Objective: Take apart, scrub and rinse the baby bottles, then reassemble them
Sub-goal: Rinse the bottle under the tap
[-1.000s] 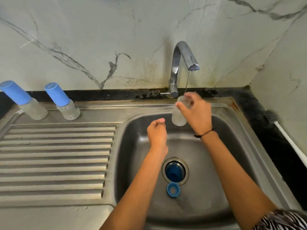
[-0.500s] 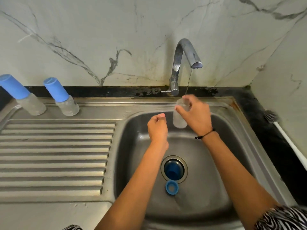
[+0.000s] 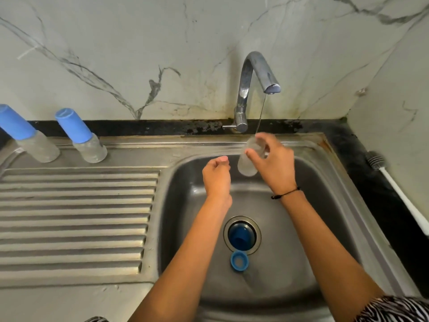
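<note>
Now the clear bottle sits under the tap's thin stream, over the sink, pinched by the right hand. Beside it, the left hand curls, seemingly holding nothing.

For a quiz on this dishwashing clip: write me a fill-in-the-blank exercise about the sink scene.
1. The right hand holds the clear bottle under the ____.
2. The left hand holds ____.
3. The number of capped bottles standing left of the sink basin is ____.
4. The blue ring lies beside the ____.

Missing words: tap; nothing; two; drain
</note>
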`<state>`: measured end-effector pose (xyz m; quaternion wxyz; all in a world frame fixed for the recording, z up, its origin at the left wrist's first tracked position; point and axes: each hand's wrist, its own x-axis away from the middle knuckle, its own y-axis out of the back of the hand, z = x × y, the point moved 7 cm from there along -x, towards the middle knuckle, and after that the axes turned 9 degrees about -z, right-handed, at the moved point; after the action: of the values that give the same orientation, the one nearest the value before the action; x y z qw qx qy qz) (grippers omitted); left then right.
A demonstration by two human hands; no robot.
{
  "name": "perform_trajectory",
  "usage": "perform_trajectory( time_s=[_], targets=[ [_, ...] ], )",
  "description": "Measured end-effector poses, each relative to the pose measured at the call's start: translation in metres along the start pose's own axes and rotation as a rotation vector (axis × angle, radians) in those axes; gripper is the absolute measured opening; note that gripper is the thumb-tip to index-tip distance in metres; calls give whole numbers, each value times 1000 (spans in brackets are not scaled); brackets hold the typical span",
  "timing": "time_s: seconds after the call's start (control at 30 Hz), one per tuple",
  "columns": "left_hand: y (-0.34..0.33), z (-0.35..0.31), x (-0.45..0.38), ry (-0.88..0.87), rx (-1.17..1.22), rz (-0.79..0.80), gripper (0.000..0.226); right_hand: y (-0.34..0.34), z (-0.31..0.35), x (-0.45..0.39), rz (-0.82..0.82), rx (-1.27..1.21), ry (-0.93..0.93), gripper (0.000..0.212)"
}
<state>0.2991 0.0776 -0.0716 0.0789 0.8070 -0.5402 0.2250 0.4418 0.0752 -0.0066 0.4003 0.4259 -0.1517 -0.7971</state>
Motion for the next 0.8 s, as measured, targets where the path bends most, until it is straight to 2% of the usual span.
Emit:
perform_trajectory(
  time_s=[0.03,0.13,0.27,0.37,0.4,0.5,0.53,0.6,0.67,0.73,0.8],
  targets=[
    [0,0,0,-2,-4,-1,17,1,1,-1,-23,-12,7,40],
    [1,4,1,21,6,-15,19,-16,-7,-1,175,57,-39,42],
    [1,3,1,14,5,1,17,3,2,-13,-41,-38,27,39],
    [2,7,0,32,9,-10,19,-13,-1,-13,166,48,-5,43],
    [1,7,0,34,12,-2,20,-13,-1,-13,156,50,5,43],
    [-1,6,-1,22,4,15,19,5,9,-18,-45,-20,72,38],
    [-1,7,-1,26,-3,9,20,2,6,-18,-15,-19,44,38],
    [3,11,-1,52,-17,-19,20,-13,-12,-13,142,-81,-151,37],
    [6,13,-2,64,-10,-39,17,-15,-30,-9,119,-267,-393,31],
    [9,13,-2,42,-5,-49,17,-16,-41,1,91,-578,-730,18],
    [9,10,-2,19,11,-53,16,-30,-45,20,146,-923,-1099,14]
  ],
)
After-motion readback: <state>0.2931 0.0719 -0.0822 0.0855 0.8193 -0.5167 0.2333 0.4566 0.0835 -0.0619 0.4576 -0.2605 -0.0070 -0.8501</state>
